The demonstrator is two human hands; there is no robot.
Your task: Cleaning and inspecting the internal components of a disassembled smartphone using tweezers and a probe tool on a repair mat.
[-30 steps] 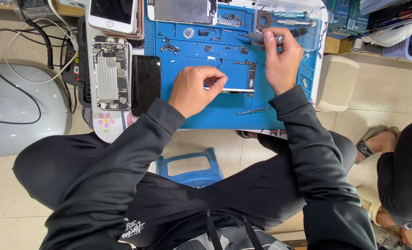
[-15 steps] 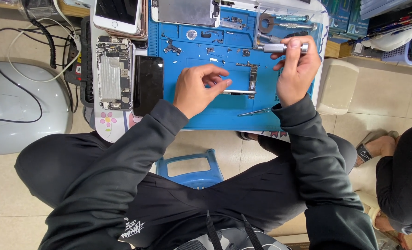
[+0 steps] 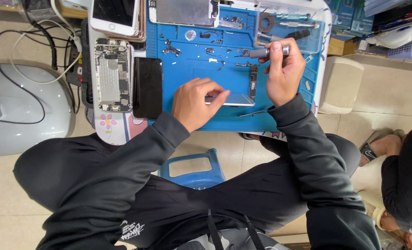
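My left hand (image 3: 194, 101) rests on the blue work mat (image 3: 201, 74), its fingertips pinching the edge of a thin silver metal plate (image 3: 236, 99). My right hand (image 3: 283, 69) holds a silver-handled screwdriver (image 3: 270, 52) lying sideways across the fingers above the mat. A narrow dark circuit board (image 3: 253, 81) lies just left of my right hand. Tweezers (image 3: 257, 112) lie near the mat's front edge under my right wrist.
An opened phone body (image 3: 113, 74) and a black phone screen (image 3: 148, 87) lie left of the mat. A white phone (image 3: 114, 16), a metal shield (image 3: 182, 11), a clear tool tray (image 3: 303, 32) sit behind. Small screws dot the mat. Another person's foot (image 3: 377, 148) is at right.
My right hand lifted the screwdriver and drew it toward me, turning it sideways. My left hand shifted slightly and opened its fingers onto the metal plate.
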